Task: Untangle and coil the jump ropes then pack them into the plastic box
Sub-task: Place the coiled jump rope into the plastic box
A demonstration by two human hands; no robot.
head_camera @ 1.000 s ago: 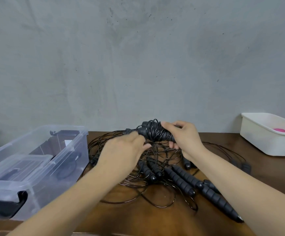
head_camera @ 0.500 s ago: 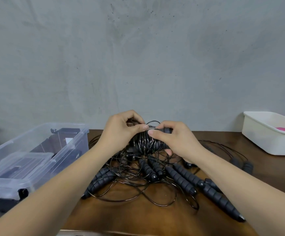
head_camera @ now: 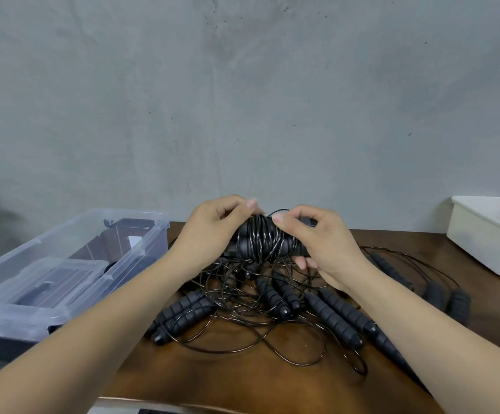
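Observation:
Above the table's middle I hold a pair of black jump rope handles with thin black cord wound round them, the coiled bundle point(head_camera: 260, 242). My left hand point(head_camera: 213, 234) grips its left end and pinches the cord at the top. My right hand point(head_camera: 317, 240) grips its right end, thumb on the windings. Below lies a tangle of loose cord point(head_camera: 242, 297) with several ribbed dark handles point(head_camera: 332, 315) and another pair of handles point(head_camera: 180, 313) on the left. The clear plastic box point(head_camera: 63, 258) stands open at the left with dark items inside.
A white tub point(head_camera: 488, 234) with something pink in it sits at the right on the brown wooden table point(head_camera: 242, 375). Two more handles point(head_camera: 449, 297) lie near it. A grey wall closes the back. The table's front edge is near the bottom.
The bundle has risen a little and turned level between my hands. My left hand went from under the bundle to its top left, pinching the cord. A handle pair on the left came into view.

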